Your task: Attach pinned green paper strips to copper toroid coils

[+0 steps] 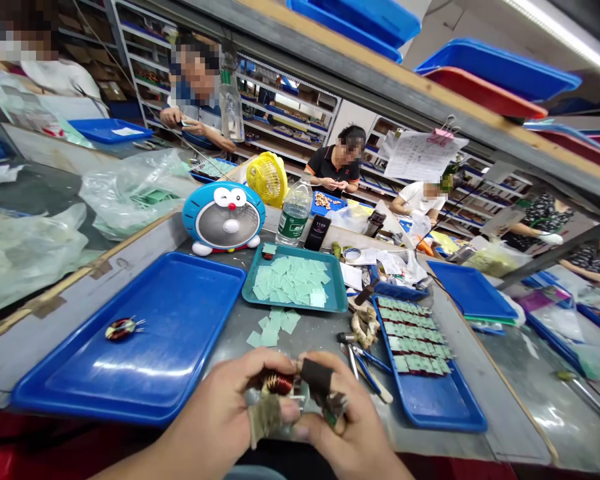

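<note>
Where a grey, smooth-topped workbench [320, 333] comes nearest the viewer, two bare hands meet above its edge around a small coil of coppery-red wire [280, 383]. The left hand [225, 400], with a tan cloth wrapping [265, 420] on one digit, pinches the coil between thumb and fingers. The right hand [357, 407], with a dark brown wrapping [316, 377] on a finger, is curled just beside it on the right; whether it also grips the coil cannot be told. To the left lies a large blue plastic tray [170, 320] bearing one ring-shaped wire-wound part [121, 329]. Beyond the hands, a teal plastic tray [337, 280] holds a heap of pale green square sheets [285, 277], with others loose on the bench. To the right, pliers [373, 380] rest near a narrower blue plastic tray [435, 400] of finished-looking rows topped with green squares [415, 337]. Farther back stand a blue cartoon-faced fan [225, 217], a clear water bottle [294, 217] and a black phone [317, 232].
</note>
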### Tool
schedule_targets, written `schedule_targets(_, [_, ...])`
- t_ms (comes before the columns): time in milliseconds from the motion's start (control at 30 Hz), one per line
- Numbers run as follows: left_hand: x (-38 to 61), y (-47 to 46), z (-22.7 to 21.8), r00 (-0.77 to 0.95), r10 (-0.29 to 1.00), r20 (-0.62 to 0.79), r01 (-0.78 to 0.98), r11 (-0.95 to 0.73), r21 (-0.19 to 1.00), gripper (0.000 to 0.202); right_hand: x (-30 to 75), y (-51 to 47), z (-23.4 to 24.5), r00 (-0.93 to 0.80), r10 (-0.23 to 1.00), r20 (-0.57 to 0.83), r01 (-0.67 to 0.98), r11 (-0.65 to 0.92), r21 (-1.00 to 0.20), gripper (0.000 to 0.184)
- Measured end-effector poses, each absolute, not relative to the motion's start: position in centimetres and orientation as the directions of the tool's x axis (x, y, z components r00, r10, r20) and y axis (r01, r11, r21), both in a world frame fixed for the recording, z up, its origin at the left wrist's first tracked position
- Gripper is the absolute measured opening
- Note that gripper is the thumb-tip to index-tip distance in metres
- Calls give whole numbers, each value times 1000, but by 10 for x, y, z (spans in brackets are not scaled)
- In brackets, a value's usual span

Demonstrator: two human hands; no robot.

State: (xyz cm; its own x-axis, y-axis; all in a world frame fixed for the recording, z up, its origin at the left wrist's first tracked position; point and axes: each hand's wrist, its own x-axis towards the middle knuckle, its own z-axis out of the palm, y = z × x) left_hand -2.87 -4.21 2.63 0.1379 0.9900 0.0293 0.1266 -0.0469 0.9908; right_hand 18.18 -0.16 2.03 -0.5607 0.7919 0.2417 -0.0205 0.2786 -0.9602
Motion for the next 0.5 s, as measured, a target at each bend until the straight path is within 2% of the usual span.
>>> schedule_targets(33, [-27, -43, 25, 131, 991, -7, 91, -5, 996, 31, 180, 0, 22, -566, 773, 286, 7, 351, -936, 46])
schedule_targets(67, [-26, -44, 24, 133, 991, -3, 66, -6, 998, 33, 178, 0, 21, -559, 776, 293, 0, 353, -936, 42])
schedule_targets(133, [-26, -46, 22, 132, 988, 86, 91, -98, 991, 35, 173, -3, 16, -516, 833, 201, -90, 181, -979, 38])
schedule_targets(200, [-29, -50, 21, 117, 967, 227, 226, -249, 942, 38, 168, -8, 7, -471, 878, 83, -205, -18, -979, 38])
schedule_targets(267, [-33, -52, 20, 123, 935, 331, 381, -353, 854, 38, 166, -12, -2, -434, 900, 38, -298, -104, -949, 41])
schedule_targets(400, [-37, -50, 21, 239, 852, 466, 488, -520, 700, 36, 171, -15, -7, -440, 897, 36, -341, -129, -931, 47])
schedule_targets(500, [-33, -44, 27, 329, 797, 507, 481, -603, 636, 27, 176, -14, -4, -402, 912, 79, -293, -46, -955, 40])
